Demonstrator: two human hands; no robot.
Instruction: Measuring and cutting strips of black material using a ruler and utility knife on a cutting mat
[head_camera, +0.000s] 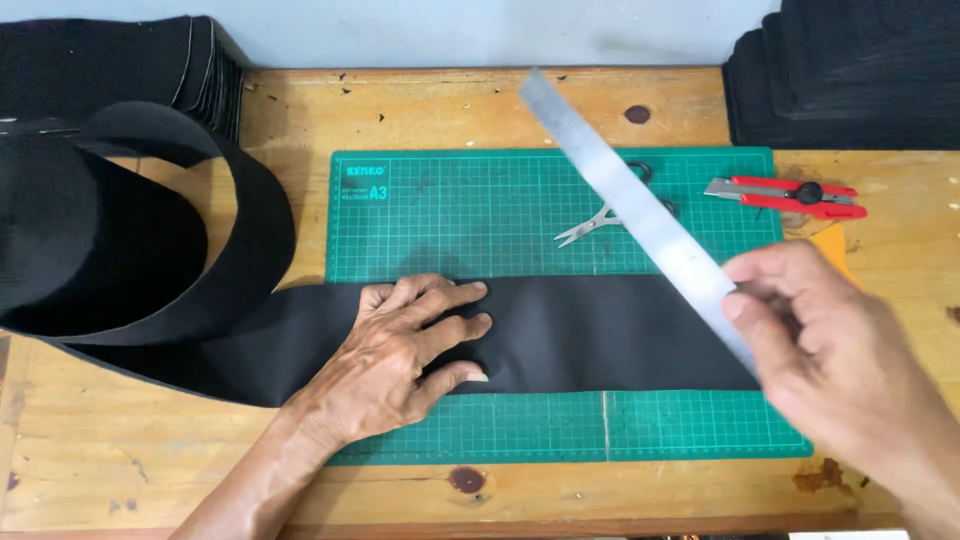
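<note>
Black webbing (560, 335) across green cutting mat (480, 215)

One ruler (640, 215), one cutter (790, 196), one mat (450, 210), two stacks (850, 70).

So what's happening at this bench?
A person's left hand lies flat on a black strap stretched across a green cutting mat. The right hand holds a metal ruler slanted above the strap's right end. Small snips lie on the mat, and a red knife lies at its right edge. The strap comes off a big roll at left.
</note>
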